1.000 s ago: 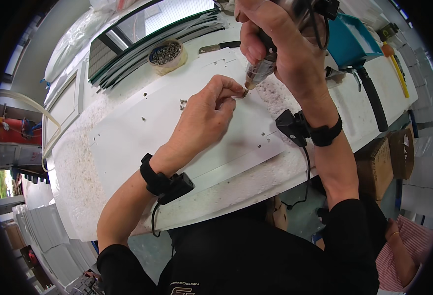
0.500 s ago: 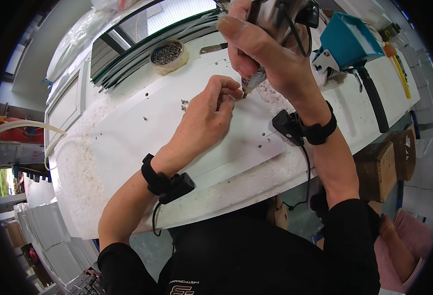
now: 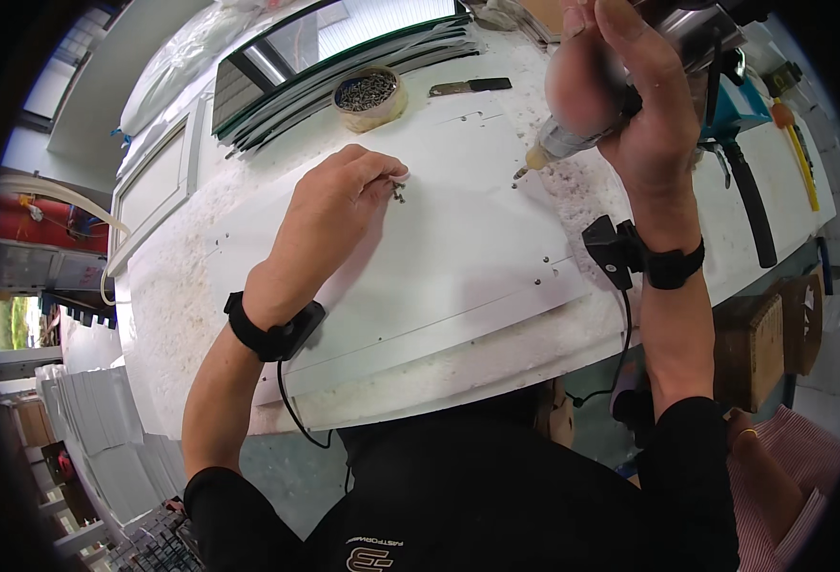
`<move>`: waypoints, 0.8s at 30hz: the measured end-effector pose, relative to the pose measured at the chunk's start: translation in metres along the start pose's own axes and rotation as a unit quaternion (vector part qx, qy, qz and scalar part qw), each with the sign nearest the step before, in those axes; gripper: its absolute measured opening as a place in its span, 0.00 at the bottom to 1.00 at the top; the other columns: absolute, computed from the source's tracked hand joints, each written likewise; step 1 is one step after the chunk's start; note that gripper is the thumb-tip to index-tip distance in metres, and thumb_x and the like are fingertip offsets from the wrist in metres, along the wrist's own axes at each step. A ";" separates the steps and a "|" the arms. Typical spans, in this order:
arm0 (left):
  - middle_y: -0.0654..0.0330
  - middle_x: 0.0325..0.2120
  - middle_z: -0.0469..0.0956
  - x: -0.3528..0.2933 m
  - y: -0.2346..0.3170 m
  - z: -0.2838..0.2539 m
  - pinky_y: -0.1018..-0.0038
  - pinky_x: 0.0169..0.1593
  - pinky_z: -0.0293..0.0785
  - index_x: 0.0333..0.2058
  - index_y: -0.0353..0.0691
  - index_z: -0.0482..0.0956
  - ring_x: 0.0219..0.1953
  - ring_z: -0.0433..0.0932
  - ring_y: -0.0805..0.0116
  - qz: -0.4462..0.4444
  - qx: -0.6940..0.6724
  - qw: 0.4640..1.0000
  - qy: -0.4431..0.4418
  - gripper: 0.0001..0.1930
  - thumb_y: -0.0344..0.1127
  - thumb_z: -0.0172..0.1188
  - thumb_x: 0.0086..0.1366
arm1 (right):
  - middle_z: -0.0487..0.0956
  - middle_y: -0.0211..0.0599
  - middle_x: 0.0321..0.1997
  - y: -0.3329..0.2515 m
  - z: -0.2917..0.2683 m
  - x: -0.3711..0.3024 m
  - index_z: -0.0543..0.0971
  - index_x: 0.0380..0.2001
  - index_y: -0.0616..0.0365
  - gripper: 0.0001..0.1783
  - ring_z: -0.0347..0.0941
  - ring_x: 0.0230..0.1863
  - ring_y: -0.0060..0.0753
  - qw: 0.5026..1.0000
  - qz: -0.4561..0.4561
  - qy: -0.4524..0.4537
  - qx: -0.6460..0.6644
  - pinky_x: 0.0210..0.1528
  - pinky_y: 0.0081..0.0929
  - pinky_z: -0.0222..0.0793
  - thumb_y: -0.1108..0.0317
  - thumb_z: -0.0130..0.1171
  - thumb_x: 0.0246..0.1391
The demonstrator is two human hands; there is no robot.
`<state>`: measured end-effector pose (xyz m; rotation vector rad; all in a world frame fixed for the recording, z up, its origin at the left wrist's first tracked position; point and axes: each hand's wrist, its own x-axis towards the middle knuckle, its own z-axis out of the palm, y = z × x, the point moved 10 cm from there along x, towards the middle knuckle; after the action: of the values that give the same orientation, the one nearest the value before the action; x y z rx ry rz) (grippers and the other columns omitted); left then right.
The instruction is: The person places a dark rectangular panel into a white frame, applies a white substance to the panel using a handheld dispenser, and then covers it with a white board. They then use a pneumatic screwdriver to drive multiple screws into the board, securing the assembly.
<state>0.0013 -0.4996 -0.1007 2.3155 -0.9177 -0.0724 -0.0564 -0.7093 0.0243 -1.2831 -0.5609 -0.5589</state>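
My left hand [image 3: 329, 214] is over the white sheet [image 3: 458, 257], thumb and fingers bunched together at a few loose screws [image 3: 399, 194]. Whether a screw is between the fingertips is hidden. My right hand [image 3: 649, 105] is wrapped round a power screwdriver [image 3: 701, 40] with a shiny metal body. Its clear nose [image 3: 561, 141] slants down to the left, and the tip is close to a screw [image 3: 514, 186] at the sheet's right part. Other screws [image 3: 546, 259] sit along the sheet's edges.
Behind the sheet stand a round tub of screws [image 3: 370, 118] and a knife [image 3: 472, 86]. Dark-framed glass panels [image 3: 334, 48] lie at the back left. A teal tool with a black handle [image 3: 749, 205] and a yellow stick [image 3: 799, 157] are on the right. Someone's striped clothing [image 3: 801, 467] shows lower right.
My left hand has drawn away from the screwdriver tip, left to the loose screws. My right hand has moved right with the screwdriver, tilting it. The view has shifted a little.
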 end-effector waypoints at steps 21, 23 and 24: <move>0.59 0.34 0.82 -0.003 0.013 0.004 0.74 0.40 0.78 0.38 0.34 0.73 0.34 0.81 0.71 -0.064 -0.138 0.988 -0.021 0.07 0.27 0.64 0.66 | 0.67 0.26 0.16 0.004 -0.007 0.004 0.70 0.32 0.53 0.18 0.62 0.11 0.18 0.992 0.038 0.103 0.061 0.14 0.18 0.62 0.51 0.56 0.68; 0.60 0.34 0.82 -0.007 0.014 0.011 0.75 0.40 0.79 0.38 0.34 0.74 0.34 0.81 0.74 -0.083 -0.252 0.964 -0.023 0.08 0.29 0.65 0.68 | 0.66 0.26 0.15 -0.004 0.009 0.010 0.70 0.32 0.52 0.17 0.61 0.11 0.18 0.983 0.081 0.137 0.089 0.15 0.18 0.61 0.51 0.54 0.69; 0.61 0.34 0.81 -0.007 0.014 0.018 0.76 0.40 0.79 0.39 0.35 0.74 0.34 0.80 0.76 -0.085 -0.327 0.941 -0.023 0.08 0.29 0.65 0.69 | 0.65 0.26 0.14 -0.006 0.013 0.014 0.71 0.33 0.52 0.17 0.61 0.11 0.18 0.979 0.092 0.153 0.096 0.15 0.18 0.61 0.51 0.53 0.69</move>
<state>-0.0172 -0.5124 -0.1076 1.7622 -0.5883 -0.4388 -0.0512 -0.6989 0.0402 -1.0285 -0.2305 -0.5217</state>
